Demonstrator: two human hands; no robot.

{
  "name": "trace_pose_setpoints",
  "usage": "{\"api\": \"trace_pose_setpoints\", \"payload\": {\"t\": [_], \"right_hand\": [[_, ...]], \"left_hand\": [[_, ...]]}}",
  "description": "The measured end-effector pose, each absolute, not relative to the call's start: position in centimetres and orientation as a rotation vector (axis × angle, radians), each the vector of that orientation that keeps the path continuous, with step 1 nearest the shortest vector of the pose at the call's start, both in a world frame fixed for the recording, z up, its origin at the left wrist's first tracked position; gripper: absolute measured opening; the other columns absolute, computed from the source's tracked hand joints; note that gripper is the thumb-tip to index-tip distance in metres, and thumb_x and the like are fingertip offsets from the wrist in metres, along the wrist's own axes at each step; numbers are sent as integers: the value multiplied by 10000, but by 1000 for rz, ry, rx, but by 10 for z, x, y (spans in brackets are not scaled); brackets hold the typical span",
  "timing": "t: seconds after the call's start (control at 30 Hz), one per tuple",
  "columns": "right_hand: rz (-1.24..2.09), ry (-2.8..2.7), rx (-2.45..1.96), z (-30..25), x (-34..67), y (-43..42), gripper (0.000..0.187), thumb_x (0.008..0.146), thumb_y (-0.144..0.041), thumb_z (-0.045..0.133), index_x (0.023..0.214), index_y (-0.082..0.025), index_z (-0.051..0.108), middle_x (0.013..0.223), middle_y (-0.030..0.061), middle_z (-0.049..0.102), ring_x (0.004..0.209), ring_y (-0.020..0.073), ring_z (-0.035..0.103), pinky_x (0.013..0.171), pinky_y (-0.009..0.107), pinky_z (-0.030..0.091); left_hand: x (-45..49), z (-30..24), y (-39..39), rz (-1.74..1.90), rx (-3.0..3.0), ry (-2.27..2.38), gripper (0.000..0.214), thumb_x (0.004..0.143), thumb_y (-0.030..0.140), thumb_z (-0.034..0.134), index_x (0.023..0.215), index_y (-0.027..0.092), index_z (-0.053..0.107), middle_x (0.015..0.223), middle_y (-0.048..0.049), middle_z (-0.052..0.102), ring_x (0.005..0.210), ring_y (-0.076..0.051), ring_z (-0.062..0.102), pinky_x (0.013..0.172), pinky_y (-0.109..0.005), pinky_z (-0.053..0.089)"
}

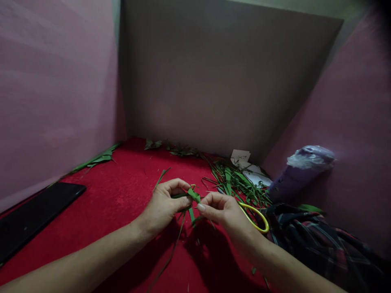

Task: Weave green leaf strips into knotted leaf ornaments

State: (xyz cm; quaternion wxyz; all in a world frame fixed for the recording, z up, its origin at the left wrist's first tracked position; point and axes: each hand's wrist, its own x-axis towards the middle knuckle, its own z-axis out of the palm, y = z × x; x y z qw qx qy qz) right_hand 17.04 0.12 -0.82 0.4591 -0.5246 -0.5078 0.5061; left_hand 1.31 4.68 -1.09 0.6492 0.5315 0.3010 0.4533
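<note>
Both hands meet over a red cloth surface (122,203). My left hand (166,203) and my right hand (221,211) pinch a small folded piece of green leaf strip (193,195) between thumbs and fingertips, fingers closed on it. Loose ends of the strip (191,215) hang down from the fold toward the cloth. A pair of scissors with a yellow handle (258,217) lies just behind my right hand, partly hidden by it.
A heap of green leaf strips (235,181) lies at the back right, with white paper (241,156) behind. A purple wrapped object (301,169) and plaid fabric (308,236) sit at right. A dark flat slab (33,211) lies left. Panels wall three sides.
</note>
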Motion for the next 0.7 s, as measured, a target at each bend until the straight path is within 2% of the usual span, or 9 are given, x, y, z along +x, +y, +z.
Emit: {"api": "trace_pose_setpoints", "payload": {"t": [0.37, 0.7], "right_hand": [[1444, -1253, -1320, -4, 178, 6, 347, 525, -370, 796, 596, -163, 526, 496, -29, 587, 415, 69, 439, 436, 209, 276], [1409, -1353, -1393, -1, 186, 9, 263, 570, -286, 733, 589, -171, 497, 511, -18, 594, 431, 79, 467, 456, 217, 315]], "left_hand": [[12, -10, 47, 1074, 1289, 764, 182, 628, 117, 686, 801, 154, 643, 695, 13, 668, 626, -105, 591, 608, -224, 462], [11, -7, 47, 1051, 1208, 823, 169, 591, 108, 705, 752, 144, 671, 659, 22, 664, 600, -86, 570, 610, -209, 461]]}}
